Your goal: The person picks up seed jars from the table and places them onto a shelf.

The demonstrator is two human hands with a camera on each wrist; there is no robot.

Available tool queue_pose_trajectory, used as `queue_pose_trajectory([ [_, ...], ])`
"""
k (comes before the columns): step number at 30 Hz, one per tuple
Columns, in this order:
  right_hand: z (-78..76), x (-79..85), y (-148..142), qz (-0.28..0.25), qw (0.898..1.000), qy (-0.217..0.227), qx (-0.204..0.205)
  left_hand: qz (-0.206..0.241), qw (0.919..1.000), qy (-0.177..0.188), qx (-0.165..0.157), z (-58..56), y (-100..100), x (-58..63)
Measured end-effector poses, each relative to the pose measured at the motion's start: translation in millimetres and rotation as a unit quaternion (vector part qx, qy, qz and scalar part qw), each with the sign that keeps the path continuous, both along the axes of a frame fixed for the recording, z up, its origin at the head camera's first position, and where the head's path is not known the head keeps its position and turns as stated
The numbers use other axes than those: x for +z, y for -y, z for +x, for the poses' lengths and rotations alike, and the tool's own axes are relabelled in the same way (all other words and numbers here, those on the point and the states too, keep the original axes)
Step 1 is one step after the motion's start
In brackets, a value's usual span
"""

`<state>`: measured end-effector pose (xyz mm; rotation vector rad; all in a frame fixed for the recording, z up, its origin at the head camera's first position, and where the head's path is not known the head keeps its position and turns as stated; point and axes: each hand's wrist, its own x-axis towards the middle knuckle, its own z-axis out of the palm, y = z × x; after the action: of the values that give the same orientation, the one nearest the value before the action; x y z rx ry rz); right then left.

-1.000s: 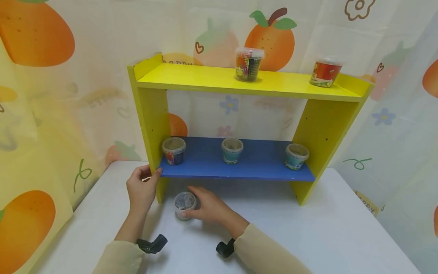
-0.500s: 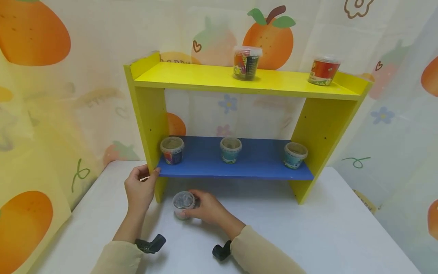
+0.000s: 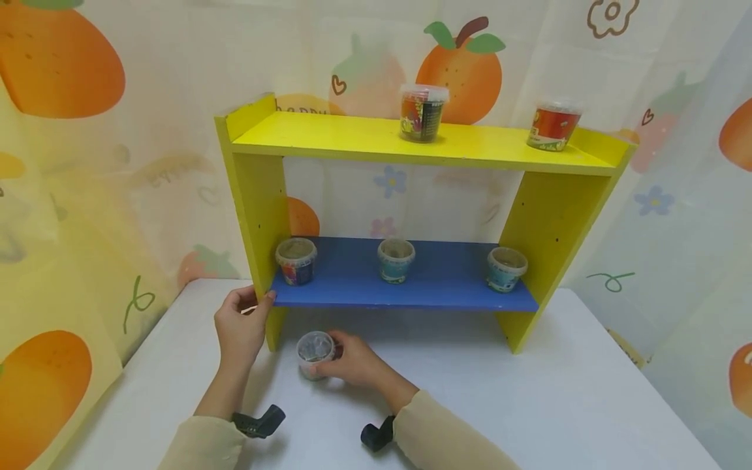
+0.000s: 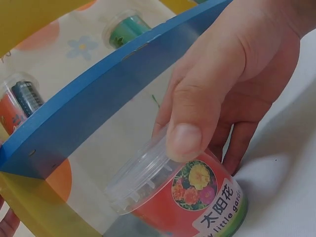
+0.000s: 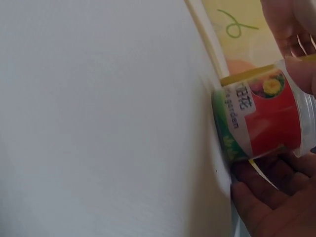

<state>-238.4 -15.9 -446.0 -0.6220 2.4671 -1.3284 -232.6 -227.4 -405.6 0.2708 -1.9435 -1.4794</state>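
Note:
My left hand (image 3: 242, 326) grips the front edge of the yellow side panel (image 3: 249, 215), its thumb near the left corner of the blue shelf board (image 3: 352, 281). A small plastic cup (image 3: 315, 358) with a clear lid stands on the white table below that board. My right hand (image 3: 355, 362) holds the cup from the right, thumb on the near side. In the left wrist view the cup (image 4: 197, 202) shows a red label with flowers, and the right hand's thumb (image 4: 185, 138) presses by the lid rim. The right wrist view shows the cup (image 5: 269, 116) sideways.
On the blue board stand a dark cup (image 3: 296, 262) at left and two teal cups (image 3: 396, 261), one central, one right. Two red-labelled lidded cups (image 3: 422, 114) stand on the yellow top (image 3: 341, 134). White table (image 3: 458, 391) surrounds the shelf's feet; a patterned curtain hangs behind.
The right hand's fingers have drawn in slightly around the cup. The left hand keeps its place on the shelf, and the head view has shifted a little.

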Motion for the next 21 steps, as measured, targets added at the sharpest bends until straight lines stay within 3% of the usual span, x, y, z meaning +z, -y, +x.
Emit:
queue_pose_trajectory([
  [6,4.2,2.8,0,0.007,1.0,0.003,-0.001,-0.003,1.0,-0.001,-0.002,0.8,-1,-3.2],
  [10,8.4,20.7,-4,-0.016,1.0,-0.002,0.008,0.0,1.0,-0.004,-0.002,1.4,-1,-4.6],
  [16,16.2,83.7,-18,-0.084,0.993,-0.071,0.037,0.0,0.9999,-0.016,0.0,0.6,-1,-1.1],
  [21,19.8,146.2,-31,-0.135,0.978,-0.15,0.055,0.004,0.9999,-0.013,-0.003,0.9,0,1.5],
])
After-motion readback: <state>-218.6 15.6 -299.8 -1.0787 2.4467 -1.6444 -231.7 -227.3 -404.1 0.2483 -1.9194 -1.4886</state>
